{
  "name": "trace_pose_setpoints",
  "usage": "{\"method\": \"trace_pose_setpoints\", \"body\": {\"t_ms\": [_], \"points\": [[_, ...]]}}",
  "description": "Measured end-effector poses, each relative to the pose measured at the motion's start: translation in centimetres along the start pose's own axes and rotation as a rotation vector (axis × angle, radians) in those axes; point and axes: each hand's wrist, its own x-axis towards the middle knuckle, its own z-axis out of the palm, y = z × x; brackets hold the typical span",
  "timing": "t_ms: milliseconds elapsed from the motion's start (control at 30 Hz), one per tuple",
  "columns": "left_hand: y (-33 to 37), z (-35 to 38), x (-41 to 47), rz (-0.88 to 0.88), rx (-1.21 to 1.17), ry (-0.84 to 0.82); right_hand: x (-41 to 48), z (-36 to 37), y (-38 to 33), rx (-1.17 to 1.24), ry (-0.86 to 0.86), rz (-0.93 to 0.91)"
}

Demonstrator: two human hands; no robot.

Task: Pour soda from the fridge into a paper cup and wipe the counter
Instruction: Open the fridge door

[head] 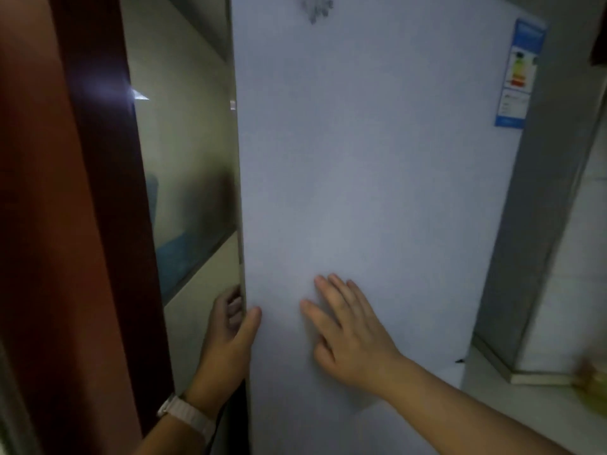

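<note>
A tall white fridge door (361, 159) fills the middle of the view, closed or nearly so. My left hand (230, 333) grips the door's left edge low down, fingers curled behind the edge and thumb on the front. My right hand (345, 330) lies flat on the door's front with straight fingers, just right of the left hand. No soda or paper cup is in view.
A dark red-brown door frame (82, 224) stands close on the left, with a glass panel (187, 192) between it and the fridge. An energy label (520, 73) sits at the door's upper right. A pale counter (525, 405) and a blurred yellowish object (594, 385) lie to the right.
</note>
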Motion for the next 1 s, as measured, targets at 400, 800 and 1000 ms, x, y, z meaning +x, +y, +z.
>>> {"method": "trace_pose_setpoints", "body": {"t_ms": [400, 800, 1000], "points": [[3.9, 2.9, -8.0, 0.034, -0.047, -0.128, -3.2, -7.6, -3.1, 0.019, -0.22, -0.007], [9.6, 9.4, -20.0, 0.044, 0.061, -0.1, -11.2, -19.9, -4.4, 0.237, -0.37, 0.132], [11.4, 13.4, -25.6, 0.087, 0.128, -0.168, -16.4, -26.8, -4.1, 0.198, -0.455, 0.259]]}}
